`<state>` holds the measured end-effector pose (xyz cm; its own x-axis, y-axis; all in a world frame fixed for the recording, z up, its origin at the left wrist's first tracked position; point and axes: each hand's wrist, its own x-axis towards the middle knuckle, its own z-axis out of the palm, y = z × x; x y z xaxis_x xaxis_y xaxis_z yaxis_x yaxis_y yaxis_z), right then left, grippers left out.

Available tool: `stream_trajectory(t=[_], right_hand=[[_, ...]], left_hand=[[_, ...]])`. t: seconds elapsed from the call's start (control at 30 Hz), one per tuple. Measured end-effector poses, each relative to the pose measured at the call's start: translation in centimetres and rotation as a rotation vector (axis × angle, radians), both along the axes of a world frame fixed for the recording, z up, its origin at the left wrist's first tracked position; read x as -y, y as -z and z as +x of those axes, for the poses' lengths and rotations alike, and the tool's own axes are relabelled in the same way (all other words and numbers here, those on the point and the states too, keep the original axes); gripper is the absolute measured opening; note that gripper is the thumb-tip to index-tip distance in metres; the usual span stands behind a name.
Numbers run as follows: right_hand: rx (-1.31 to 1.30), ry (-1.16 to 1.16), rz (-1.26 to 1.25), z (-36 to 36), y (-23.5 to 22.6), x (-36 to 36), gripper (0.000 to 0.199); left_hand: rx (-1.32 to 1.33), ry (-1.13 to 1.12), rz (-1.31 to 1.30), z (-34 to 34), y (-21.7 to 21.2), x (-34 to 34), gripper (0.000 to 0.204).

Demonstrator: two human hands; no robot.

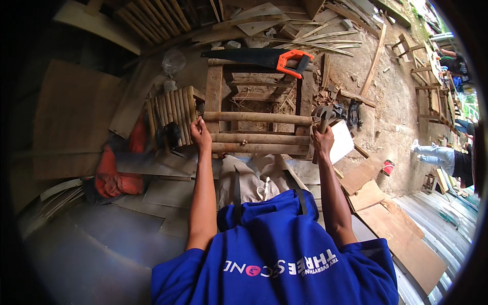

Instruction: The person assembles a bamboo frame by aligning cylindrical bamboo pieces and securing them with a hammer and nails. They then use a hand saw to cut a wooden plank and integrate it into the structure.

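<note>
Before me stands a low wooden frame (213, 91) with bamboo poles laid across its near part. My left hand (201, 135) is closed, its fingertips pinched together beside the left end of a bamboo pole (256, 118); whatever they hold is too small to make out. At the frame's right side, my right hand (323, 141) grips a hammer (324, 112), its head just above the fist. Two more bamboo poles (259, 143) lie nearer to me. Across the frame's far rail rests a handsaw (249, 57) with a black blade and an orange-and-black handle.
A small bamboo-slat piece (173, 109) stands left of the frame, near an orange-red cloth (114, 175). Wood strips (320, 43) and scraps litter the ground beyond. Boards (391, 234) and a small red can (388, 167) lie at right. Another person (439, 157) is at far right.
</note>
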<state>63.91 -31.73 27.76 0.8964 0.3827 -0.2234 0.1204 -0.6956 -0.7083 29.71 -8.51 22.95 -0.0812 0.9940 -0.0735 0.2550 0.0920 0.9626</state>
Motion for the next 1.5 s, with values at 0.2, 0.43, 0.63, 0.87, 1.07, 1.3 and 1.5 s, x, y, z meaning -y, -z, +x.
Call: stream_trajectory(t=[0.2, 0.43, 0.63, 0.87, 1.07, 1.3, 1.5], right_hand=[[0.040, -0.088, 0.095, -0.6, 0.8, -0.2, 0.029], [-0.029, -0.155, 0.118, -1.4, 0.6, 0.9, 0.030], [0.006, -0.175, 0.044, -2.9, 0.4, 3.2, 0.027], [-0.013, -0.106, 0.089, -2.7, 0.9, 3.3, 0.033], [0.001, -0.131, 0.091, -2.3, 1.5, 3.3, 0.032], [0.004, -0.194, 0.158, -3.2, 1.8, 3.9, 0.024], [0.002, -0.091, 0.099, -2.8, 1.1, 3.2, 0.026]], left_hand=[[-0.020, 0.060, -0.055, -1.4, 0.7, -0.5, 0.021], [-0.053, 0.077, -0.057, -3.0, 1.1, 1.7, 0.023], [-0.012, 0.073, -0.141, -3.8, 0.1, 2.5, 0.023], [0.032, 0.140, -0.084, -4.2, -0.9, 3.5, 0.022], [0.017, 0.189, -0.080, -4.4, -0.6, 3.1, 0.020], [-0.001, 0.133, -0.065, -4.7, 0.1, 3.1, 0.019], [-0.114, 0.157, -0.083, -4.9, -1.1, 2.5, 0.020]])
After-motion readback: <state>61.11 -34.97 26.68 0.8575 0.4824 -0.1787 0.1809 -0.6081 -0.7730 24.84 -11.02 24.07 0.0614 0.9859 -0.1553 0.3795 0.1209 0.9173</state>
